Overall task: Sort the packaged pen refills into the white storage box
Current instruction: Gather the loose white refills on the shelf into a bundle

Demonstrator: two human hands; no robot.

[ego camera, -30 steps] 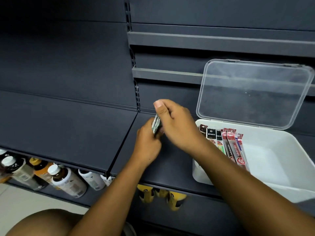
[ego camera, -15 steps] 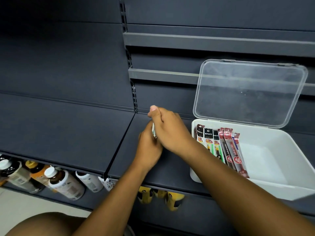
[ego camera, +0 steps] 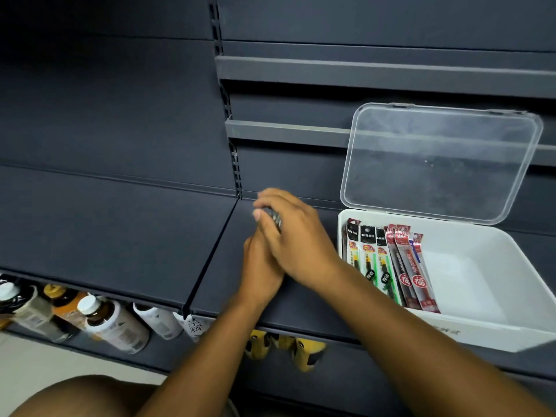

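The pen refill packet shows only as a dark sliver pinched between the thumb and fingers of your right hand, above the grey shelf. Its long axis is hidden. Your left hand sits just beneath, its fingers covered, so I cannot tell what it grips. The white storage box lies to your right, nearer the right hand. The filed refills run front to back along its left wall, so I'd match them.
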